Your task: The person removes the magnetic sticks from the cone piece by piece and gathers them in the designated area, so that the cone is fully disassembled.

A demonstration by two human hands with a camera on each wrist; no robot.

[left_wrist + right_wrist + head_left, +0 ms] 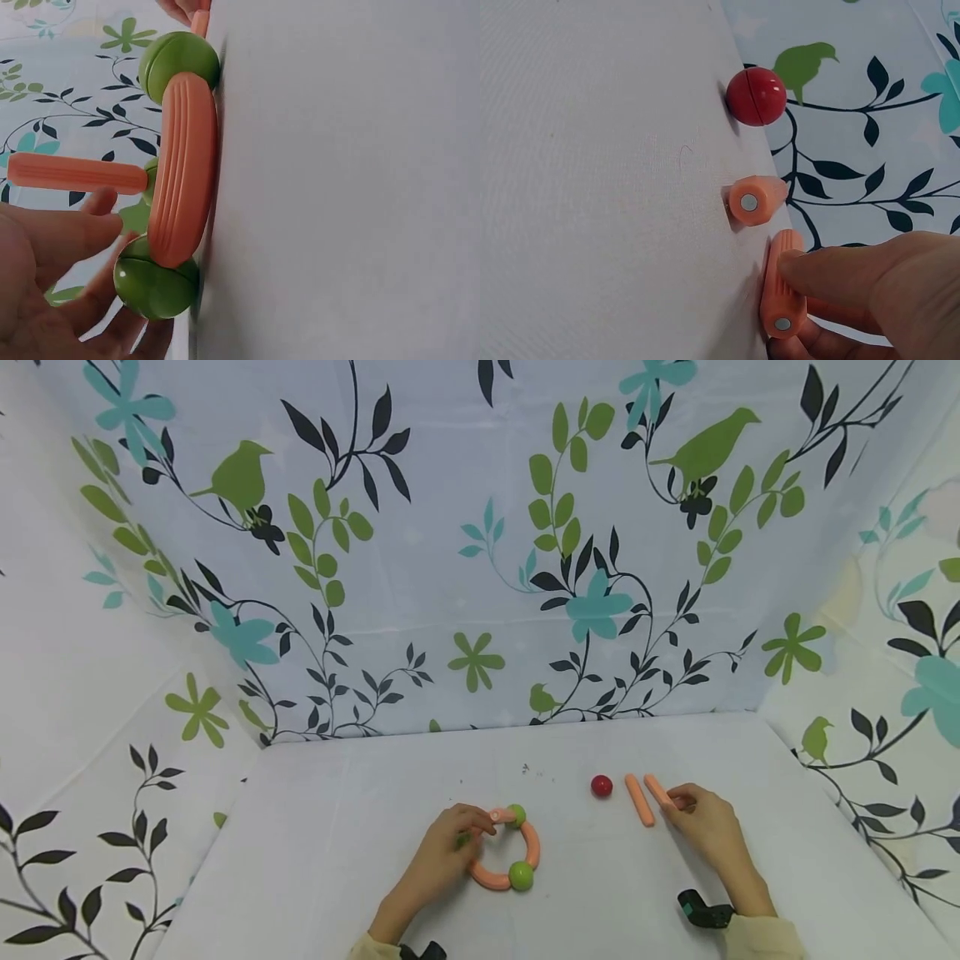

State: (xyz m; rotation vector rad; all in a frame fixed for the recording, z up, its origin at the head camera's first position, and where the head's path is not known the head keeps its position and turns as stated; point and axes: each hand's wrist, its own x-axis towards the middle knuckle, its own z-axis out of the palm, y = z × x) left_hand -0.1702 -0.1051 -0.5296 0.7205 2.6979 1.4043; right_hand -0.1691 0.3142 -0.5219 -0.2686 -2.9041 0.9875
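On the white table lies a ring of curved orange rods (pixel 531 843) joined by green balls (pixel 521 876). From its far green ball (pixel 516 814) an orange stick (pixel 75 172) stands upright. My left hand (pixel 447 847) is at the ring's left side, its fingers curled about a green ball (pixel 156 279); the thumb is close to the upright stick. At the right, my right hand (pixel 703 822) pinches a straight orange stick (pixel 783 289) with a grey disc in its end. Beside it lies a second orange stick (pixel 640 800), untouched.
A red ball (pixel 602 786) lies left of the loose sticks. Behind the table (pixel 360 802) hangs a patterned cloth (pixel 420 568) with leaves, birds and flowers, and similar cloth lines both sides. A black wrist device (pixel 705 912) is on the right wrist.
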